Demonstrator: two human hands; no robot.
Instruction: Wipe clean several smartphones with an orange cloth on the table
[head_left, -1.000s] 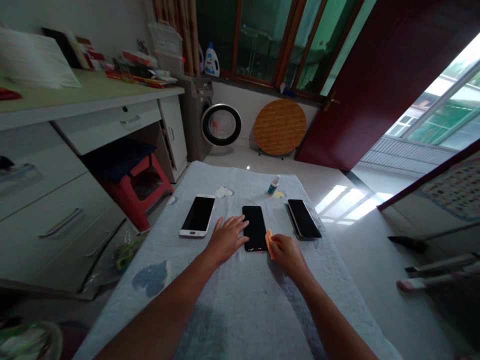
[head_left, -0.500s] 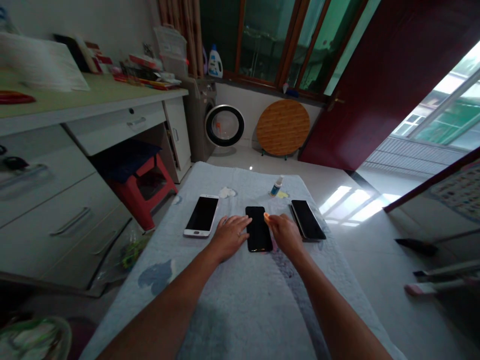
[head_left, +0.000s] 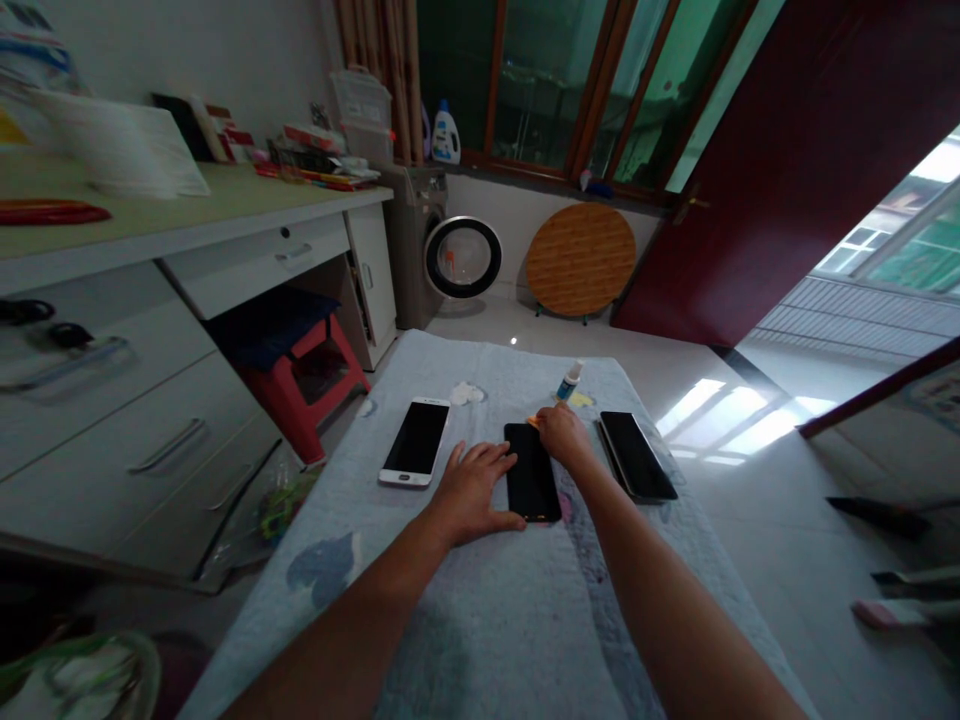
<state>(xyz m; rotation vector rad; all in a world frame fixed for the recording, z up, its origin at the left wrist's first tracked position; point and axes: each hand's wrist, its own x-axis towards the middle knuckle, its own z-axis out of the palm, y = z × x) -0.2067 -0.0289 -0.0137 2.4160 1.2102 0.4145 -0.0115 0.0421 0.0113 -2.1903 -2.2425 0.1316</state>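
Observation:
A black smartphone (head_left: 534,485) lies flat, screen up, on the cloth-covered table between my hands. My left hand (head_left: 471,492) rests at its left side, fingers spread, with the fingertips touching the edge and the thumb near the bottom corner. At the phone's far end, my right hand (head_left: 564,434) is closed on a small orange cloth (head_left: 533,421), mostly hidden under the fingers. To the left lies a white-framed smartphone (head_left: 416,442) with a dark screen. Another dark-screened phone (head_left: 637,456) lies to the right. Beyond my right hand stands a small spray bottle (head_left: 570,381).
The table's light blue cloth (head_left: 480,620) has a printed pattern. Drawers (head_left: 165,445) and a red stool (head_left: 319,385) stand at the left. Beyond the table are a washing machine with its door (head_left: 463,257) ajar and a round wooden tabletop (head_left: 581,260).
My right hand has moved from the phone's right edge to its far end with the orange cloth. My left thumb has spread toward the bottom corner. The whole view has shifted slightly.

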